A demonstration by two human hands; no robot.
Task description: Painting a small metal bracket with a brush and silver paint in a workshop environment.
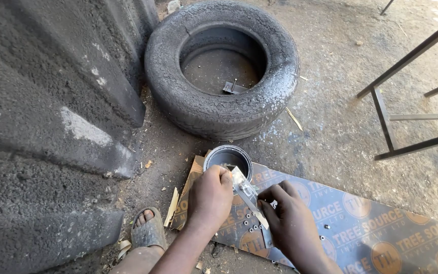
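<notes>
Metal strip (249,199) lies slantwise on the printed board (381,228), near its upper-left corner, just below the small grey tin (227,158). My left hand (210,199) has its fingers curled around the strip's upper end, pinching it; my right hand (291,219) pinches something small against its lower part. Several small nuts or washers (249,220) sit loose on the board, not yet fitted, I judge. My knuckles hide the exact joint, and the board's lower edge is cut off.

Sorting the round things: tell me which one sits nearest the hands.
The small grey tin, touching the left hand; the big tyre lies farther off by the wall.
</notes>
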